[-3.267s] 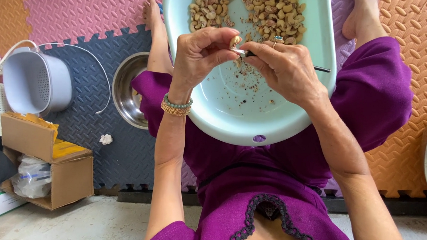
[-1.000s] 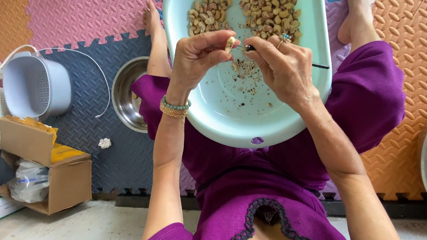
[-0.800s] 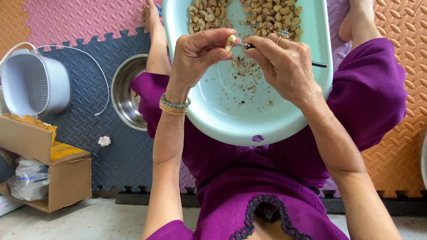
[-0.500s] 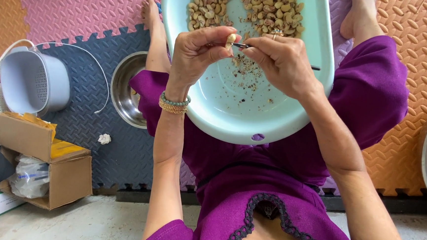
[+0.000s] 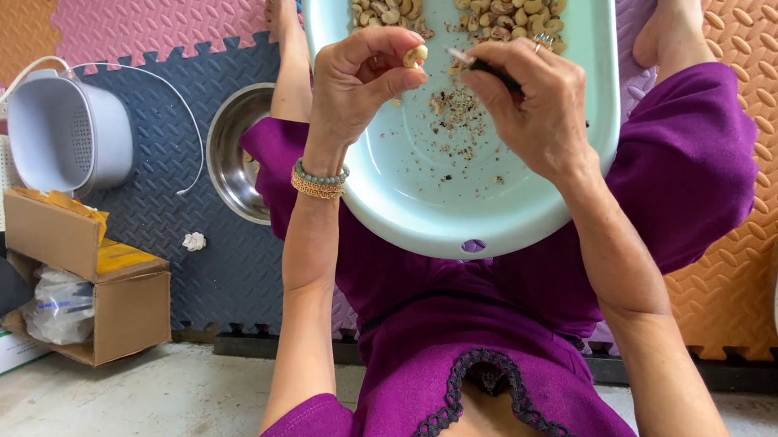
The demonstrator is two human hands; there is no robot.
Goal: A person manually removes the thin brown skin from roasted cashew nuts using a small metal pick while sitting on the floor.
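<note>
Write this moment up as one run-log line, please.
left hand: pinches pale cashew nut | right hand: grips thin dark-handled metal pick, tip apart from nut | below: pale green plastic basin holding nuts, skin flakes

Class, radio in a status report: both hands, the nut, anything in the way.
Left hand pinching one cashew. Right hand gripping small knife, tip clear of nut. Both over pale green basin. Nothing between.

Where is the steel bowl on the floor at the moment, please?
In the head view the steel bowl sits on the dark blue foam mat at the person's left, partly hidden under the purple-clad leg, with the grey strainer basket further left.
</note>
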